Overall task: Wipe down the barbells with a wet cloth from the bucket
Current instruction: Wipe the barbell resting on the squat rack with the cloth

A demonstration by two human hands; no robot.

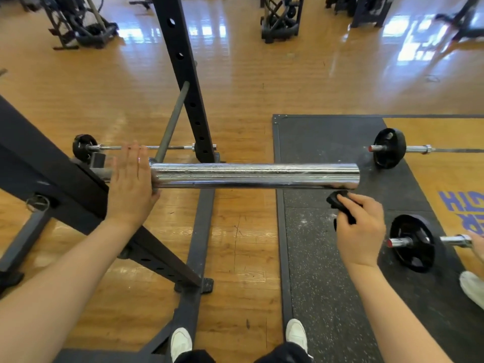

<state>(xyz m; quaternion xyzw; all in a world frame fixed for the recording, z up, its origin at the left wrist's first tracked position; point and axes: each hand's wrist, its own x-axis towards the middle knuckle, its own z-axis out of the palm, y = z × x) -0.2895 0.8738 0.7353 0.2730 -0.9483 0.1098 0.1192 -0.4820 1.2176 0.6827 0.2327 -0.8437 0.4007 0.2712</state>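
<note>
1. My left hand (pixel 132 184) rests flat, fingers straight, against the inner collar of the chrome barbell sleeve (pixel 254 176); the sleeve juts right from the black rack (pixel 183 74).
2. My right hand (pixel 360 229) grips a dark cloth (pixel 337 201), just below the sleeve's free end; contact cannot be told.

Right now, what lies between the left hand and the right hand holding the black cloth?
In the head view, the thick chrome barbell sleeve spans from left hand toward right hand gripping black cloth.
</note>
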